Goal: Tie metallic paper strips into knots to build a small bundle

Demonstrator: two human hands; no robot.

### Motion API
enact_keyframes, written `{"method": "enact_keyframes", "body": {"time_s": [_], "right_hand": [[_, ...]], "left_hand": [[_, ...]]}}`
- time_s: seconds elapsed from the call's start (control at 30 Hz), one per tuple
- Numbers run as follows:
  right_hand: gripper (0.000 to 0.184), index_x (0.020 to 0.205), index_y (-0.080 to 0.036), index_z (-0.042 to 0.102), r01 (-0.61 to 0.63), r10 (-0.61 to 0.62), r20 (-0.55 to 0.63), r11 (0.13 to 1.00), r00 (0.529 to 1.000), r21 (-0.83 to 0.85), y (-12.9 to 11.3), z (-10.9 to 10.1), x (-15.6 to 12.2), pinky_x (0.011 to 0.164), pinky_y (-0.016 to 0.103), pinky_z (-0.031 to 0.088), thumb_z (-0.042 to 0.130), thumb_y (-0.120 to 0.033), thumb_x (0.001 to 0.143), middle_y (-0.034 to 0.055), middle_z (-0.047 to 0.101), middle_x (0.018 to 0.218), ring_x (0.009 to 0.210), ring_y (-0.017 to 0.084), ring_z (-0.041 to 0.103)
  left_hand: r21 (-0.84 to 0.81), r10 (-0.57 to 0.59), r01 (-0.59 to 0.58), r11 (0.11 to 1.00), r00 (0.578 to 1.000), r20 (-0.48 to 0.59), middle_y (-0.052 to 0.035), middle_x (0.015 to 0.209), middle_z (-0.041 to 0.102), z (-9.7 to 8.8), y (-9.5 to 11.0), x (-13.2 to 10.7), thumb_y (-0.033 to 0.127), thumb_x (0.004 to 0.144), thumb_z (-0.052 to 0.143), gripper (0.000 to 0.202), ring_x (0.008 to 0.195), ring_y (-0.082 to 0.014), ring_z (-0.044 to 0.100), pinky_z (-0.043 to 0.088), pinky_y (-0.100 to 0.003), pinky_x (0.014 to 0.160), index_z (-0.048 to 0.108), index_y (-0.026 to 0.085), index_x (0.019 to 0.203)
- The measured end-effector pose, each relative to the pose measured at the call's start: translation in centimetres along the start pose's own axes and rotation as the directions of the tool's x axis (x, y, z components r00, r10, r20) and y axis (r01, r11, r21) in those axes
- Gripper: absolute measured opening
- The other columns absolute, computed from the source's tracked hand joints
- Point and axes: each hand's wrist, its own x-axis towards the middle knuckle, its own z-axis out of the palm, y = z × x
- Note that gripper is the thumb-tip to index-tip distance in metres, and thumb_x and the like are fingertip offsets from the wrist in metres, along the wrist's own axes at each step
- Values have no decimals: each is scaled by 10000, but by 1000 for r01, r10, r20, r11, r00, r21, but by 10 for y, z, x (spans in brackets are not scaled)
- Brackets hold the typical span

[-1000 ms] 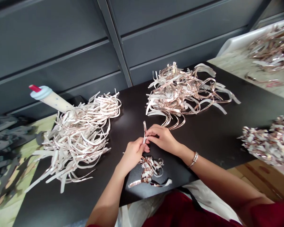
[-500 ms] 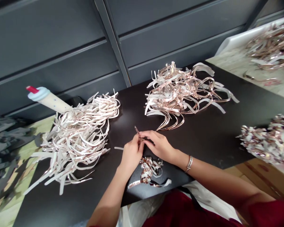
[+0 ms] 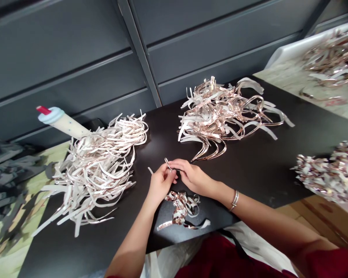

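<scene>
My left hand [image 3: 161, 181] is closed around a thin rose-gold and white strip [image 3: 166, 162]. A small loop of it stands up above the thumb and forefinger, and a pale end pokes out at the left side of the hand. My right hand [image 3: 195, 177] reaches in from the right, its fingers stretched out and their tips against the loop. Its thumb sits apart, below the fingers. Just under both hands, a small heap of curled shiny rose-gold scraps [image 3: 181, 208] lies on the black table [image 3: 234, 170].
A large pile of white-backed strips [image 3: 95, 166] lies to the left, beside a pale cup-shaped object [image 3: 65, 121] with a red tip. Rose-gold strips [image 3: 220, 112] are heaped at the back. Crinkled scraps [image 3: 330, 170] sit at the right. A grey panelled wall [image 3: 75, 50] stands behind.
The strip's loop now stands more upright above my left hand, and its pale end has shifted right. My right hand's fingers have straightened from a pinch, with the thumb apart.
</scene>
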Motion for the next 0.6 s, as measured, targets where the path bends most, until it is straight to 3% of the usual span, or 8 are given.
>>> {"method": "enact_keyframes", "body": {"time_s": [0.07, 0.23, 0.47, 0.6], "right_hand": [[410, 1260, -146, 399, 22, -21, 42, 1000, 999, -13, 1, 1, -1, 946, 395, 515, 339, -44, 867, 151, 589, 1184, 1140, 209, 574], [439, 1257, -127, 394, 2, -3, 55, 1000, 998, 27, 8, -4, -5, 863, 377, 555, 323, -13, 839, 170, 576, 1192, 1074, 211, 611], [466, 1213, -164, 409, -19, 10, 71, 992, 997, 128, 7, -4, -5, 805, 343, 569, 301, 12, 795, 147, 562, 1214, 1125, 202, 588], [434, 1118, -199, 409, -206, 208, 31, 918, 978, 339, 15, -18, -1, 806, 321, 559, 331, 15, 749, 81, 646, 1100, 1064, 165, 632]], "left_hand": [[-21, -19, 18, 1000, 1000, -25, -8, 710, 645, 0, -2, 0, 324, 833, 551, 321, 602, -123, 622, 499, -250, 646, 582, 129, 1086], [-171, -42, 47, 984, 999, 33, -39, 822, 660, -2, -3, 2, 336, 805, 574, 351, 673, -133, 648, 513, -269, 699, 593, 128, 1087], [225, 97, -68, 972, 988, -121, 58, 531, 535, -7, 2, 2, 303, 854, 498, 241, 403, -67, 473, 383, -186, 468, 665, 168, 963], [314, 185, -141, 939, 976, -115, 58, 532, 541, -11, 4, -1, 279, 870, 469, 236, 384, -60, 463, 385, -181, 461, 678, 179, 915]]}}
